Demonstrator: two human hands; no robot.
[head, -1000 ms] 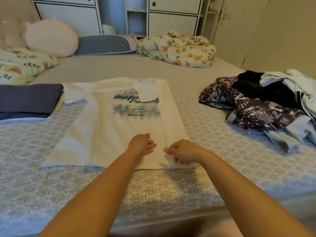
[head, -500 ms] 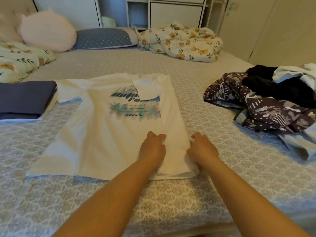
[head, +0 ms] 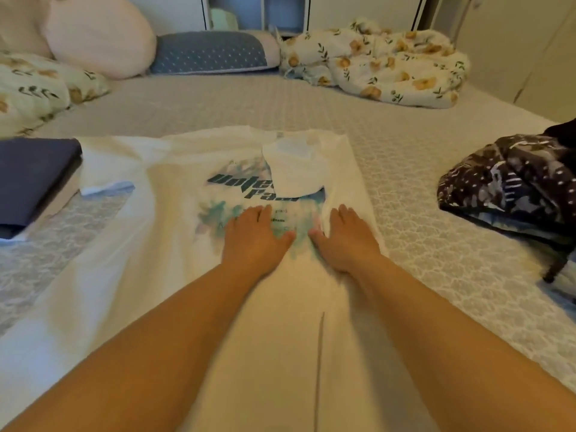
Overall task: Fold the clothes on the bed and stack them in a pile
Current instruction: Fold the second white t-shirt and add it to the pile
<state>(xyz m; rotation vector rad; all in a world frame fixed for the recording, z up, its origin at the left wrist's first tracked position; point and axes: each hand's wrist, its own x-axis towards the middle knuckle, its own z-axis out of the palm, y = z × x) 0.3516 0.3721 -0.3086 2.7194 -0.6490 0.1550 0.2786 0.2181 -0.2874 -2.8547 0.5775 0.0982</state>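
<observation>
A white T-shirt (head: 149,244) with a teal print lies flat on the bed (head: 405,182), its right side and right sleeve folded inward over the print. My left hand (head: 255,235) rests flat on the print, fingers apart. My right hand (head: 346,238) lies flat on the folded right strip beside it. A folded dark blue garment (head: 31,176) sits at the left edge, touching the shirt's left sleeve. A heap of unfolded clothes (head: 514,185), dark patterned and black, lies at the right.
A floral blanket (head: 380,63) is bunched at the far side of the bed. A pink round cushion (head: 99,35), a grey-blue pillow (head: 212,53) and a floral pillow (head: 34,88) line the head end. White cabinets stand behind.
Both hands slid up the shirt from its bottom hem to the printed middle, going from pinching to lying flat. The camera came closer and lower over the shirt.
</observation>
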